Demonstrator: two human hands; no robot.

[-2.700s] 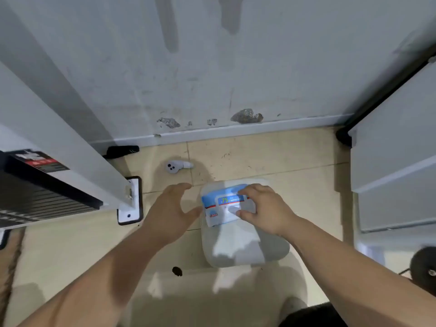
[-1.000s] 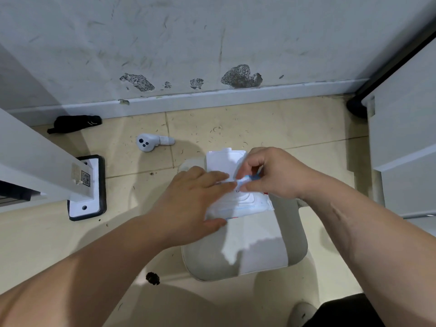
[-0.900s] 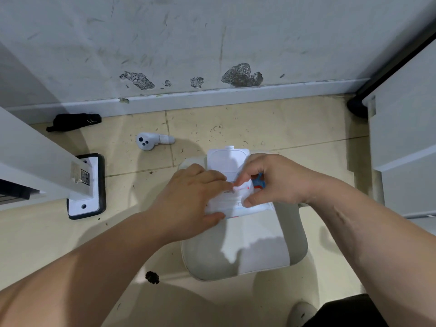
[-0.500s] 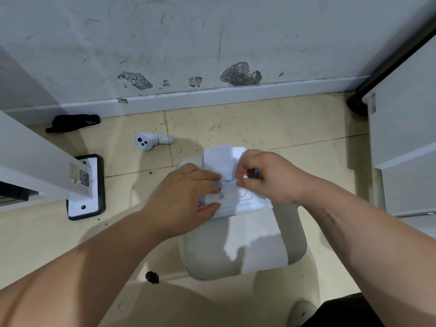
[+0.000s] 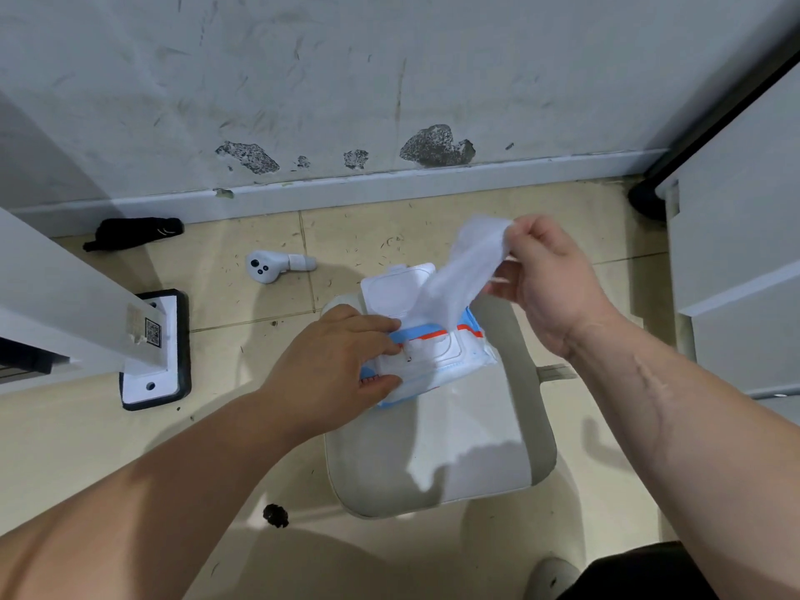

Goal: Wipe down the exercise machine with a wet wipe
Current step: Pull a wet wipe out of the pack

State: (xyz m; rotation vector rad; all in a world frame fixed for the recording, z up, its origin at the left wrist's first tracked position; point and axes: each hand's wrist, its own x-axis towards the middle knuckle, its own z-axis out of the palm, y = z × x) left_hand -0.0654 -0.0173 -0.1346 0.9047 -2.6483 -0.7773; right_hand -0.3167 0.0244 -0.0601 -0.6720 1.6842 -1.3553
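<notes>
Scuffed tile floor [image 5: 65, 448] by the wall [image 5: 389, 80], machine's white leg [image 5: 151, 348] off left. Left hand [image 5: 333, 361] curls its fingers over the wipe pack [image 5: 437, 361], pinning it on the grey seat pad [image 5: 454, 461]. Wet wipe [image 5: 463, 270] is half out of the pack, top corner pinched by the right hand [image 5: 554, 288]. Looks flimsy and damp, probably stretches or tears, so pull slow from that edge.

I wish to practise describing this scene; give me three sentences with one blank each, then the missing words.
The right hand pinches the top of a white ____.
The left hand holds the pack on the grey seat; the pack's lid is ____.
A white controller lies on the tiled ____.
Missing words: wipe; open; floor.
</notes>
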